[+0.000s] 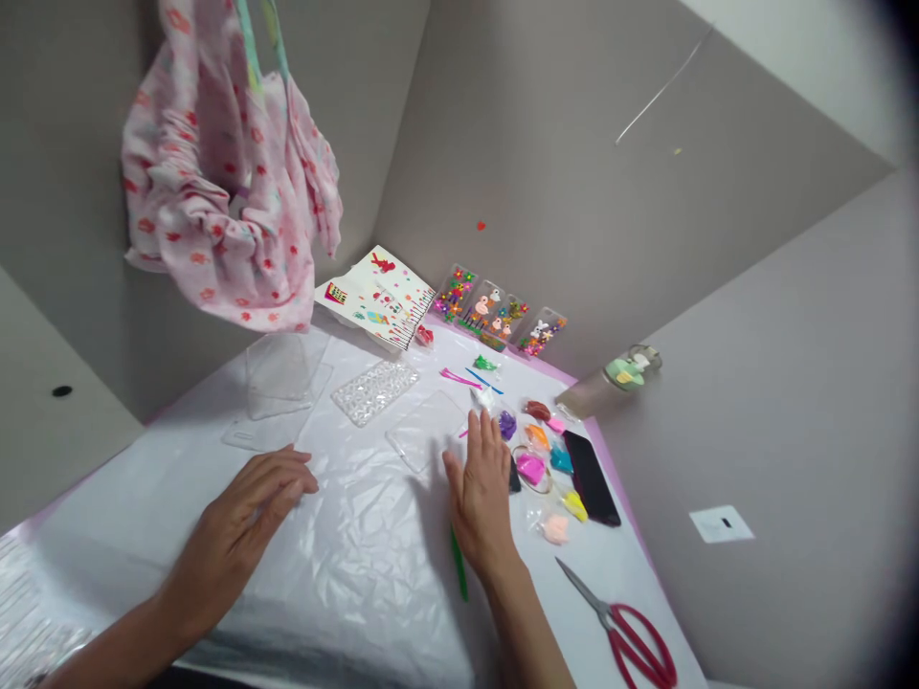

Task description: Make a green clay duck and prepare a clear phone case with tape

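My left hand (248, 522) rests palm down on the plastic-covered table (345, 574), fingers stretched out and holding nothing. My right hand (482, 498) is also open, its fingers extended beside a clear flat case (423, 438). Partly under my right wrist lies a green stick tool (459, 566). Just past its fingertips are a purple clay packet (506, 425) and a white one (482, 396). A clear patterned case (374, 392) lies between and beyond the hands. Farther left, clear rectangular cases (280, 378) overlap. A dark object beside my right hand is mostly hidden.
Red-handled scissors (632, 632) lie at the right front. Several colored clay packets, including a pink one (530, 468), sit near a black phone (593, 478). Decorated cases (489, 304) and a drawn-on spiral pad (377, 297) lean at the back. Pink cloth (236, 230) hangs upper left.
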{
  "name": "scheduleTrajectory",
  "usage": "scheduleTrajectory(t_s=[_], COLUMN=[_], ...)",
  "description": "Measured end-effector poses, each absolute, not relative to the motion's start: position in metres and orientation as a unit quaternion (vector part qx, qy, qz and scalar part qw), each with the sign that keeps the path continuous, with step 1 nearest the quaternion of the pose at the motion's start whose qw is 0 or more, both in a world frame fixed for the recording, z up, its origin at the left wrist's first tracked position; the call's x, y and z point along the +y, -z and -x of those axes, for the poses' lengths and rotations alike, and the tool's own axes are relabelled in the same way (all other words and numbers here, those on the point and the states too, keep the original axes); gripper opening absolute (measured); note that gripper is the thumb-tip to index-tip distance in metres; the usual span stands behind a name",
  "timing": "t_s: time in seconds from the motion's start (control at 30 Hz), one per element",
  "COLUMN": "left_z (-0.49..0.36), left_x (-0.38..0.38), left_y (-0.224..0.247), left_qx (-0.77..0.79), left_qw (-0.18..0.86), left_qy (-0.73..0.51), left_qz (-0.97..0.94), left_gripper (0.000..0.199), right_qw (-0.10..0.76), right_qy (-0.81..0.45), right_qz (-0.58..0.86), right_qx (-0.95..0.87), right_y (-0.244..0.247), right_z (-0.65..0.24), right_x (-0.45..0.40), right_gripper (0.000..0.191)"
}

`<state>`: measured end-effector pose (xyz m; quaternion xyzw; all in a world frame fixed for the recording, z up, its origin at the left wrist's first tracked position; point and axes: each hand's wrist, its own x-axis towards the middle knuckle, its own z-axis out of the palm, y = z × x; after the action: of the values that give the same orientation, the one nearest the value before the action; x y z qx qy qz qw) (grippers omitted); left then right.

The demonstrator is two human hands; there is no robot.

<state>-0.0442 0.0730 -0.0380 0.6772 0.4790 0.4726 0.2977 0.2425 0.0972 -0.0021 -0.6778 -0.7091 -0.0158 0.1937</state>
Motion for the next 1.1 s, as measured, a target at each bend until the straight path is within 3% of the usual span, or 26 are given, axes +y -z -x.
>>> scheduleTrajectory(t_s=[0.27,0.4,0.63,0.9,1.1], left_z=[0.047,0.049,0.047,0.044,0.043], left_x=[0.074,0.074,0.074,0.074,0.074], left_y=[0.039,0.043,0.04,0.036,0.037], left_qx=[0.468,0.462,0.469,0.463,0.467], left_qw=[0.28,0.278,0.263,0.265,0.261], left_qy=[-0.462,-0.46,-0.464,-0.483,-0.478], left_qz=[-0.699,-0.706,-0.704,-0.694,-0.696], left_gripper=[0.014,0.014,0.014,0.013,0.013], right_qw=[0.091,0.088,0.069,0.081,0.11], right_qy=[0.061,0.093,0.006,0.118,0.085], right_qz=[0.71,0.71,0.59,0.639,0.635], right_qx=[-0.696,-0.693,-0.804,-0.756,-0.76], right_y=[0.028,0.026,0.026,0.03,0.026], right_z=[-0.27,-0.278,-0.222,-0.301,-0.29], right_x=[0.109,0.108,0.108,0.112,0.143], right_gripper=[0.06,0.059,0.068,0.058,0.055])
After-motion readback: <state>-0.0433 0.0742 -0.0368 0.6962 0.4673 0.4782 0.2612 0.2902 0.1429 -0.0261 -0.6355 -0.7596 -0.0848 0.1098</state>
